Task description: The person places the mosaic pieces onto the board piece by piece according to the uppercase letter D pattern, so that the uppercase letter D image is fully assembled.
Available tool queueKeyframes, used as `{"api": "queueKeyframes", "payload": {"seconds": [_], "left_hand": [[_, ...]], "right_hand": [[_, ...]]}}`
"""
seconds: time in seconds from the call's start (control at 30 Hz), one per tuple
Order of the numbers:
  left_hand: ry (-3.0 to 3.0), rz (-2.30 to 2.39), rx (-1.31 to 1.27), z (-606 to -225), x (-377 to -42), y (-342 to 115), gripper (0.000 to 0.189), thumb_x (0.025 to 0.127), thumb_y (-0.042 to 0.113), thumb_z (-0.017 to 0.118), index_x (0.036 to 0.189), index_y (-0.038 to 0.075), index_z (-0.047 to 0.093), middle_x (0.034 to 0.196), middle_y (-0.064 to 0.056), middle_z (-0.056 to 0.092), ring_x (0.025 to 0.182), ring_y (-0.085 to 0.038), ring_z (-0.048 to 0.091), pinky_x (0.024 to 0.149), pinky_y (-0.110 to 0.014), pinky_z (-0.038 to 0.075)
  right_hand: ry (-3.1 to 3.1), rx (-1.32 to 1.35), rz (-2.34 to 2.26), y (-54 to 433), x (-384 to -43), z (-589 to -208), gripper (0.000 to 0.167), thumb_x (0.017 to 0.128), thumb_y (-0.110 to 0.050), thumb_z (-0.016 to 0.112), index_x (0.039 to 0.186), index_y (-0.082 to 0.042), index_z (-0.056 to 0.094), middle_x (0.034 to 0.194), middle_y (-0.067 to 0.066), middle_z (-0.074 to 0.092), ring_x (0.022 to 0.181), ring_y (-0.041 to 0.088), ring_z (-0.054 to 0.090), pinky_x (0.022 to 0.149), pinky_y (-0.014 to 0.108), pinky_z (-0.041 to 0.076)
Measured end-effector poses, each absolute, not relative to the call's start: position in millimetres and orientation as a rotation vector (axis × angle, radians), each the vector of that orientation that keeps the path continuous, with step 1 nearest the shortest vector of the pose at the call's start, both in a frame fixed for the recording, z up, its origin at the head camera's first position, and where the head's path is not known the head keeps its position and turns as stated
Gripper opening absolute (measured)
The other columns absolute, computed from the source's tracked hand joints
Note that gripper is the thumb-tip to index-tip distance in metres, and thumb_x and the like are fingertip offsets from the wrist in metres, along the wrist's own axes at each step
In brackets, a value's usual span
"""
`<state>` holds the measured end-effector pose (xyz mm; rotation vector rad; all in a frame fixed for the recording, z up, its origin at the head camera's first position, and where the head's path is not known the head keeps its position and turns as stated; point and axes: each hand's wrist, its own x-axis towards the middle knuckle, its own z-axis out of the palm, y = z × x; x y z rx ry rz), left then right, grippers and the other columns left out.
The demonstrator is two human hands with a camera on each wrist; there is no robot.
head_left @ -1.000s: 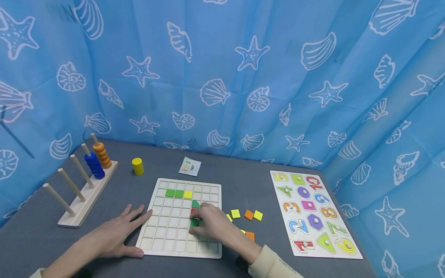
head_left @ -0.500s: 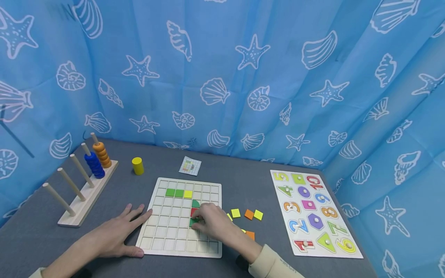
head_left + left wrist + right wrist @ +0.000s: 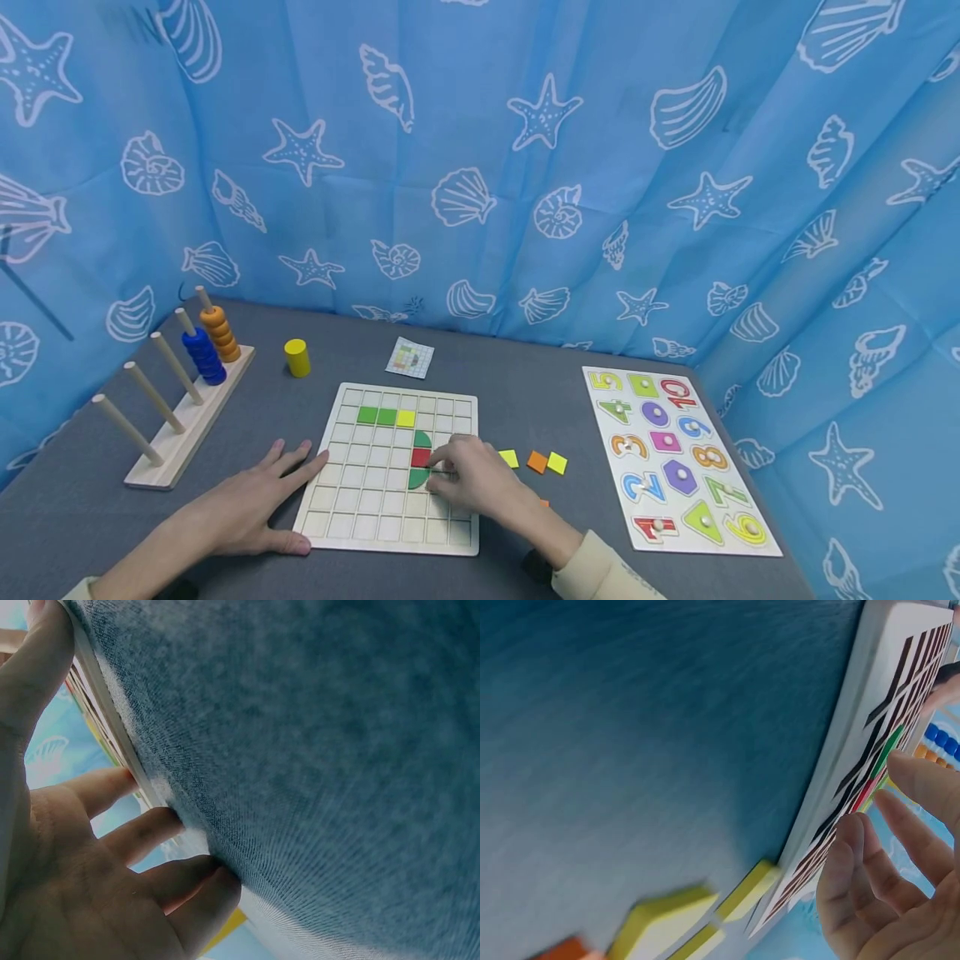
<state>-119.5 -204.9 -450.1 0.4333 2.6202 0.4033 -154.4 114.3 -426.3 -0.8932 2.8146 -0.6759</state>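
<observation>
A pale wooden grid board [image 3: 367, 503] lies on the table. Two green squares [image 3: 377, 417] and a yellow square [image 3: 406, 419] sit in one row of its cells. Below them, a column holds a green rounded piece [image 3: 422, 438], a red square [image 3: 421, 457] and another green rounded piece [image 3: 417, 478]. My right hand [image 3: 480, 482] hovers over the board just right of the lower green piece, fingers bent; the right wrist view shows nothing between thumb and fingers. My left hand [image 3: 247, 508] rests at the board's left edge, fingers spread, thumb and index finger touching the rim.
Loose yellow squares [image 3: 508, 458] and orange squares [image 3: 537, 462] lie right of the board. A number puzzle [image 3: 630, 517] is farther right. Behind the board lies a pattern card [image 3: 420, 361]. A yellow cylinder [image 3: 297, 360] and a peg stand [image 3: 187, 421] with rings are at left.
My right hand has drawn slightly right, off the lower green piece, so it and the red square show more fully. My left hand and the board stay in place.
</observation>
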Motion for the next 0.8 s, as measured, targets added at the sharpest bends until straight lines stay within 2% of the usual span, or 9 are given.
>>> {"api": "queueKeyframes", "payload": {"seconds": [0.23, 0.57, 0.63, 0.8], "left_hand": [[2.625, 0.407, 0.443, -450.9, -119.1, -205.4, 0.119, 0.068, 0.081, 0.072, 0.161, 0.019, 0.032, 0.165, -0.025, 0.032, 0.145, -0.067, 0.022, 0.096, -0.085, 0.035], [2.622, 0.404, 0.439, -450.3, -119.2, -205.9, 0.119, 0.068, 0.081, 0.072, 0.161, 0.019, 0.031, 0.165, -0.026, 0.032, 0.145, -0.068, 0.022, 0.096, -0.085, 0.035], [2.622, 0.409, 0.446, -450.1, -118.8, -205.8, 0.119, 0.069, 0.081, 0.072, 0.161, 0.019, 0.031, 0.165, -0.026, 0.032, 0.145, -0.068, 0.022, 0.096, -0.085, 0.035], [2.619, 0.415, 0.453, -449.6, -118.6, -205.5, 0.118, 0.069, 0.080, 0.072, 0.161, 0.018, 0.031, 0.164, -0.026, 0.032, 0.145, -0.068, 0.022, 0.096, -0.085, 0.035]], "right_hand": [[2.822, -0.774, -0.699, 141.1, -152.6, -420.6, 0.018, 0.086, -0.012, 0.079, 0.102, -0.006, 0.080, 0.083, 0.005, 0.067, 0.060, 0.004, 0.044, 0.051, 0.017, 0.038], [2.873, -0.754, -0.678, 167.0, -148.2, -422.0, 0.017, 0.083, -0.009, 0.082, 0.099, -0.004, 0.080, 0.077, 0.005, 0.062, 0.063, 0.006, 0.041, 0.052, 0.019, 0.034], [2.867, -0.741, -0.672, 170.3, -148.4, -421.5, 0.019, 0.084, -0.011, 0.082, 0.101, -0.004, 0.079, 0.079, 0.005, 0.063, 0.065, 0.007, 0.043, 0.054, 0.019, 0.035], [2.868, -0.680, -0.614, 179.8, -146.9, -416.6, 0.022, 0.083, -0.014, 0.084, 0.102, -0.004, 0.079, 0.089, 0.006, 0.069, 0.076, 0.014, 0.058, 0.064, 0.026, 0.047]]}}
